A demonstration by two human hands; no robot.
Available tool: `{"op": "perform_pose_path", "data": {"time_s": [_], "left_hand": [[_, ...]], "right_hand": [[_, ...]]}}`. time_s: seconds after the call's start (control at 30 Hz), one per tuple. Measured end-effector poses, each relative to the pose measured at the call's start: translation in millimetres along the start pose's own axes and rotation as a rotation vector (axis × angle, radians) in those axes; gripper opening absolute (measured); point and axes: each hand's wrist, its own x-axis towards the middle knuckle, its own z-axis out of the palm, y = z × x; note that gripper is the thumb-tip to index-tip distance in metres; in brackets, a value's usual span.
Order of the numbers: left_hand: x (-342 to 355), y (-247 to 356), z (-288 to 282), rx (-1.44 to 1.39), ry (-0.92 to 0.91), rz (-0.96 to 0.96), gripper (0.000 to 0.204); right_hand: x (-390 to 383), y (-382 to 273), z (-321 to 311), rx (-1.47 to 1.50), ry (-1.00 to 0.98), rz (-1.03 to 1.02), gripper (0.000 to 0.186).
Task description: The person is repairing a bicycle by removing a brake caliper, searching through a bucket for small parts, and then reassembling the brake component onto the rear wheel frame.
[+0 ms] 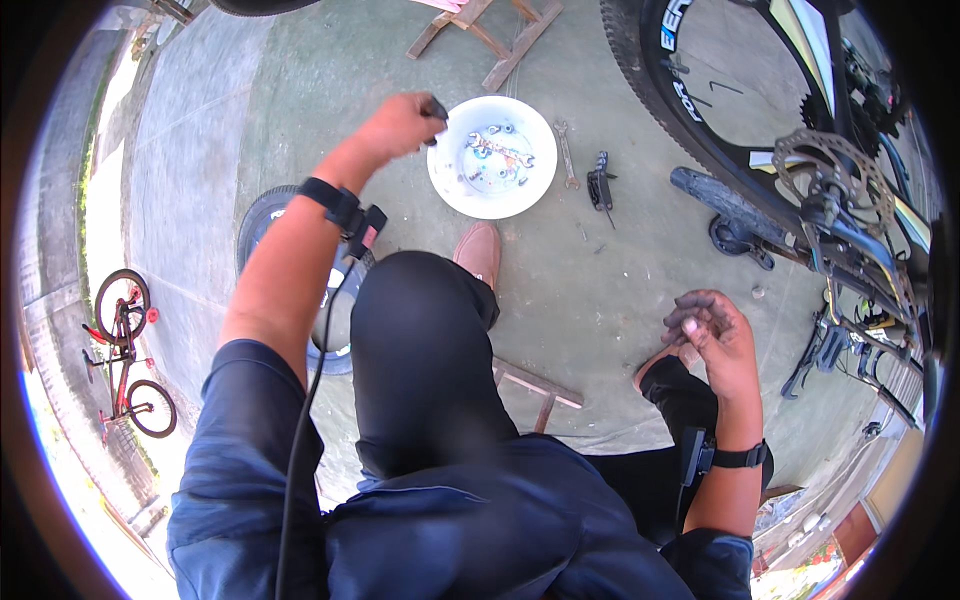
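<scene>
My left hand is closed around a small black object whose kind I cannot make out. It hovers at the left rim of a white basin. Inside the basin lie a wrench and several small metal parts. Lower on the right, my right hand is raised over my foot, fingers loosely bent and blackened, with nothing visible in it. A long wrench and a black folding multi-tool lie on the floor right of the basin.
At the right stands a bicycle with a large tyre and a brake disc. A loose wheel lies beside my left leg. A wooden stand is at the top. A red bicycle appears far left.
</scene>
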Motion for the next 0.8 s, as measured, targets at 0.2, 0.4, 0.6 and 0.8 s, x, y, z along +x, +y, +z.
{"op": "perform_pose_path", "data": {"time_s": [0.2, 0.4, 0.6, 0.8], "left_hand": [[53.6, -77.4, 99.9, 0.318, 0.044, 0.002, 0.024], [80.1, -103.8, 155.2, 0.258, -0.058, -0.078, 0.021], [97.8, -112.7, 146.5, 0.445, -0.007, -0.161, 0.029], [128.6, -111.5, 139.9, 0.527, -0.020, -0.075, 0.031]], "right_hand": [[15.8, 10.3, -9.8, 0.011, 0.030, 0.110, 0.035], [42.9, 20.5, -7.1, -0.036, 0.054, 0.114, 0.036], [57.8, 24.1, -9.2, -0.021, 0.079, 0.222, 0.033], [72.1, 32.2, -14.4, 0.052, 0.142, 0.273, 0.031]]}}
